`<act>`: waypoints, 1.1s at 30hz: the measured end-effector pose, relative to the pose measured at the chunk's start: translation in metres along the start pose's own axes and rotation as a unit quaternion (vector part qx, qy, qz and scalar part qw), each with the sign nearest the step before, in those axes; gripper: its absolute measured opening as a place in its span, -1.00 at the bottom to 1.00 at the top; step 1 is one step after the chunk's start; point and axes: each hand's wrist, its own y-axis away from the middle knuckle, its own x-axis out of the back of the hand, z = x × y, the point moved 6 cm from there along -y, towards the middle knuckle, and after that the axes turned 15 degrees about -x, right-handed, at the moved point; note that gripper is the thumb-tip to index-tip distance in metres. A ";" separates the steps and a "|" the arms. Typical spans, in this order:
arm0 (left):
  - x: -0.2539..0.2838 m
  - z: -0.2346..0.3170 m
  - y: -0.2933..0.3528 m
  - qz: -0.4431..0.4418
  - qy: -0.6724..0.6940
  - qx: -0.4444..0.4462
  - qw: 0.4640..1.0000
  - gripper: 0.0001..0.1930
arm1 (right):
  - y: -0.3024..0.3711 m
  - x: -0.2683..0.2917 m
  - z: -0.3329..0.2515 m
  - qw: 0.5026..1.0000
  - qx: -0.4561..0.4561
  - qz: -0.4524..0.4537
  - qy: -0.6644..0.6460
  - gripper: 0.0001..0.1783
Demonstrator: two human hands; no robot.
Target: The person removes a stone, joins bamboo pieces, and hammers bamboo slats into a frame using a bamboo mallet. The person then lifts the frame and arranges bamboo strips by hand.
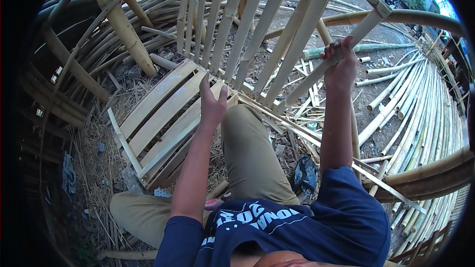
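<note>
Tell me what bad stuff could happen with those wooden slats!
The tall slats might tip if the right hand, gripping the end rail, slips. That hand is bare, so it could get a splinter. The left hand is open close to where the tall and low slats meet, so fingers could get pinched if they shift.

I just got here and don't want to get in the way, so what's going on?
A seated person is handling slatted pieces. The right hand grips the end slat of a slatted frame standing up in front. The left hand is open by a lower slatted panel; whether it touches is unclear. Bamboo poles lie off to the right.
</note>
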 end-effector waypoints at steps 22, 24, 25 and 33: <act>-0.029 0.343 -0.147 -0.085 -0.213 -0.426 0.875 -0.60 | 0.040 0.026 0.008 0.997 0.056 -0.031 0.051 -0.51; -0.039 0.334 -0.149 -0.097 -0.261 -0.426 0.861 -0.39 | 0.037 0.030 0.012 0.997 0.049 -0.031 0.043 -0.51; -0.044 0.326 -0.151 -0.109 -0.312 -0.430 0.841 -0.13 | 0.037 0.030 0.015 0.997 0.051 -0.023 0.044 -0.51; -0.062 0.300 -0.147 -0.030 -0.316 -0.464 0.827 -0.14 | 0.035 0.047 0.030 0.997 0.043 -0.020 0.066 -0.49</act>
